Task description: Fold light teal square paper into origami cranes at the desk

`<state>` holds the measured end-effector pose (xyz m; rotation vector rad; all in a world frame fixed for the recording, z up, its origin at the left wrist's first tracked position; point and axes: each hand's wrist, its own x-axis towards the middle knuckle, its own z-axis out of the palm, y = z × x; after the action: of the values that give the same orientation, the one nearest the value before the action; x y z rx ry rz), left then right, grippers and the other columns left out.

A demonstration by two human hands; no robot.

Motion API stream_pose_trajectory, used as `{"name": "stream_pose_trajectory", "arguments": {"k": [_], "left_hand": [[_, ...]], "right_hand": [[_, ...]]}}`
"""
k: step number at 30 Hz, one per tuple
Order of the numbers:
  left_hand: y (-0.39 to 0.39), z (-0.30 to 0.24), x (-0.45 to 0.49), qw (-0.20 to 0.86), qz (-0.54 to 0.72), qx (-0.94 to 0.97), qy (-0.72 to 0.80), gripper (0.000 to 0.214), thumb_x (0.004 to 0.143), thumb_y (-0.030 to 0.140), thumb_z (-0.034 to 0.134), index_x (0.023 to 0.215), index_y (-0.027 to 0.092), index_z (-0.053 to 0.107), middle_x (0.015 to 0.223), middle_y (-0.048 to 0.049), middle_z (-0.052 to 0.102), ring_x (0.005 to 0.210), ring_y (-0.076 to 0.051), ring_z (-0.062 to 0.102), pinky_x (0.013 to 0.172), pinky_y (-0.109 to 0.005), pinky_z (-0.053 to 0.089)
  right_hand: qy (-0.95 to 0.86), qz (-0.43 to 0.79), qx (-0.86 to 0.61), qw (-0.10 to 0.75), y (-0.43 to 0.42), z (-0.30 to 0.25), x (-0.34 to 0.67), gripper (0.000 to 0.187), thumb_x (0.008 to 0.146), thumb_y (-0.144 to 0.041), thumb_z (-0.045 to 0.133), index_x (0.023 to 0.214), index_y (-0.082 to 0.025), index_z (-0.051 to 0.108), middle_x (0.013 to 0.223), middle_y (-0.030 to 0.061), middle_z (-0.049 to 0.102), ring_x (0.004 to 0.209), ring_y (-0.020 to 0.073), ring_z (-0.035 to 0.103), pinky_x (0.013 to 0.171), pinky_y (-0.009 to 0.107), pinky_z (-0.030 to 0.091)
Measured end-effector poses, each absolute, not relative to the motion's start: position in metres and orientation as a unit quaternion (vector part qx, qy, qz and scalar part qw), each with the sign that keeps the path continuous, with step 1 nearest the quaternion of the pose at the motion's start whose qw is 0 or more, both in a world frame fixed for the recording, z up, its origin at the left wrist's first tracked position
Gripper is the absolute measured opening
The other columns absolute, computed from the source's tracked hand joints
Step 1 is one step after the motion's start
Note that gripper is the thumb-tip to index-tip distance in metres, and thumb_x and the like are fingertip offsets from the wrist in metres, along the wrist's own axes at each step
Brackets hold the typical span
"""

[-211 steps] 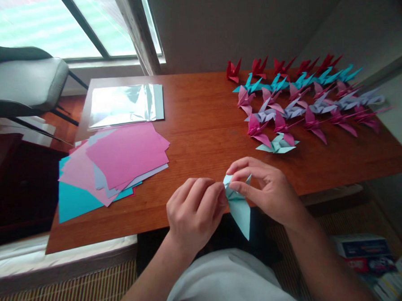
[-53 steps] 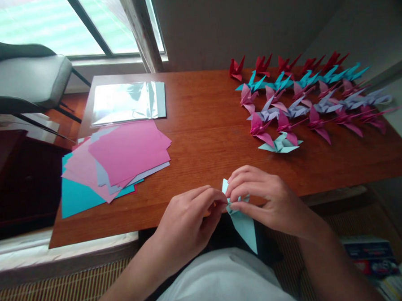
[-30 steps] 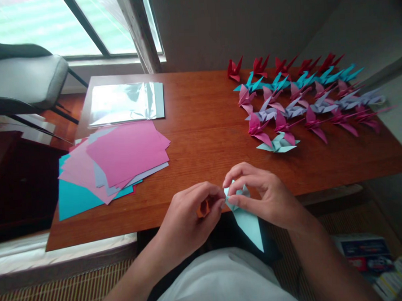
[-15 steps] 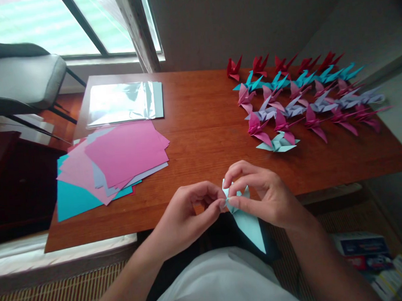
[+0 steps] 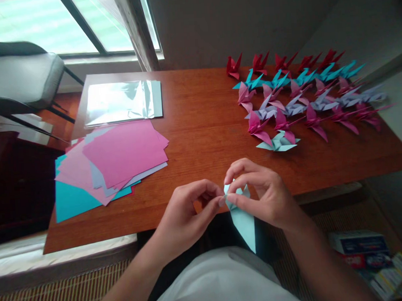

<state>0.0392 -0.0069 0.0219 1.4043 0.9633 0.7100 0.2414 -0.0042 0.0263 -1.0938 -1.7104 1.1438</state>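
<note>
Between my two hands is a pale mint paper crane point(image 5: 243, 224), held just over the table's front edge with one long pointed flap hanging down toward my lap. My left hand point(image 5: 194, 213) pinches a small tip at its left side between thumb and forefinger. From the right, my right hand point(image 5: 260, 190) grips the folded body with thumb and curled fingers, hiding part of the folds. Beyond my right hand, a finished pale mint crane point(image 5: 278, 142) stands on the table with wings spread.
Rows of red, turquoise, pink, lavender and magenta cranes point(image 5: 315, 117) fill the table's point(image 5: 200, 137) right side. Loose coloured sheets point(image 5: 127, 152) overlap at left, in front of a shiny plastic packet of paper point(image 5: 117, 101). A chair point(image 5: 18, 79) stands by the window; boxes point(image 5: 361, 250) lie low at right.
The paper crane in my hands has turned slightly, its hanging flap swinging to the left. Both hands keep their pinch in nearly the same place.
</note>
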Motion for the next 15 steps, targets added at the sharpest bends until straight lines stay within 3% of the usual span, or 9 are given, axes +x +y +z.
{"name": "stream_pose_trajectory", "arguments": {"k": [15], "left_hand": [[-0.0053,0.0254,0.0393,0.535,0.305,0.670,0.415,0.010,0.091,0.015,0.064,0.081,0.016,0.065,0.072,0.0034,0.063,0.065,-0.008,0.053,0.063,-0.019,0.042]], "right_hand": [[-0.711,0.428,-0.425,0.360,-0.0038,0.0274,0.2407,0.012,0.082,-0.010,0.070,0.080,-0.021,0.067,0.099,0.0035,0.067,0.096,0.0185,0.062,0.087,0.035,0.049]]}}
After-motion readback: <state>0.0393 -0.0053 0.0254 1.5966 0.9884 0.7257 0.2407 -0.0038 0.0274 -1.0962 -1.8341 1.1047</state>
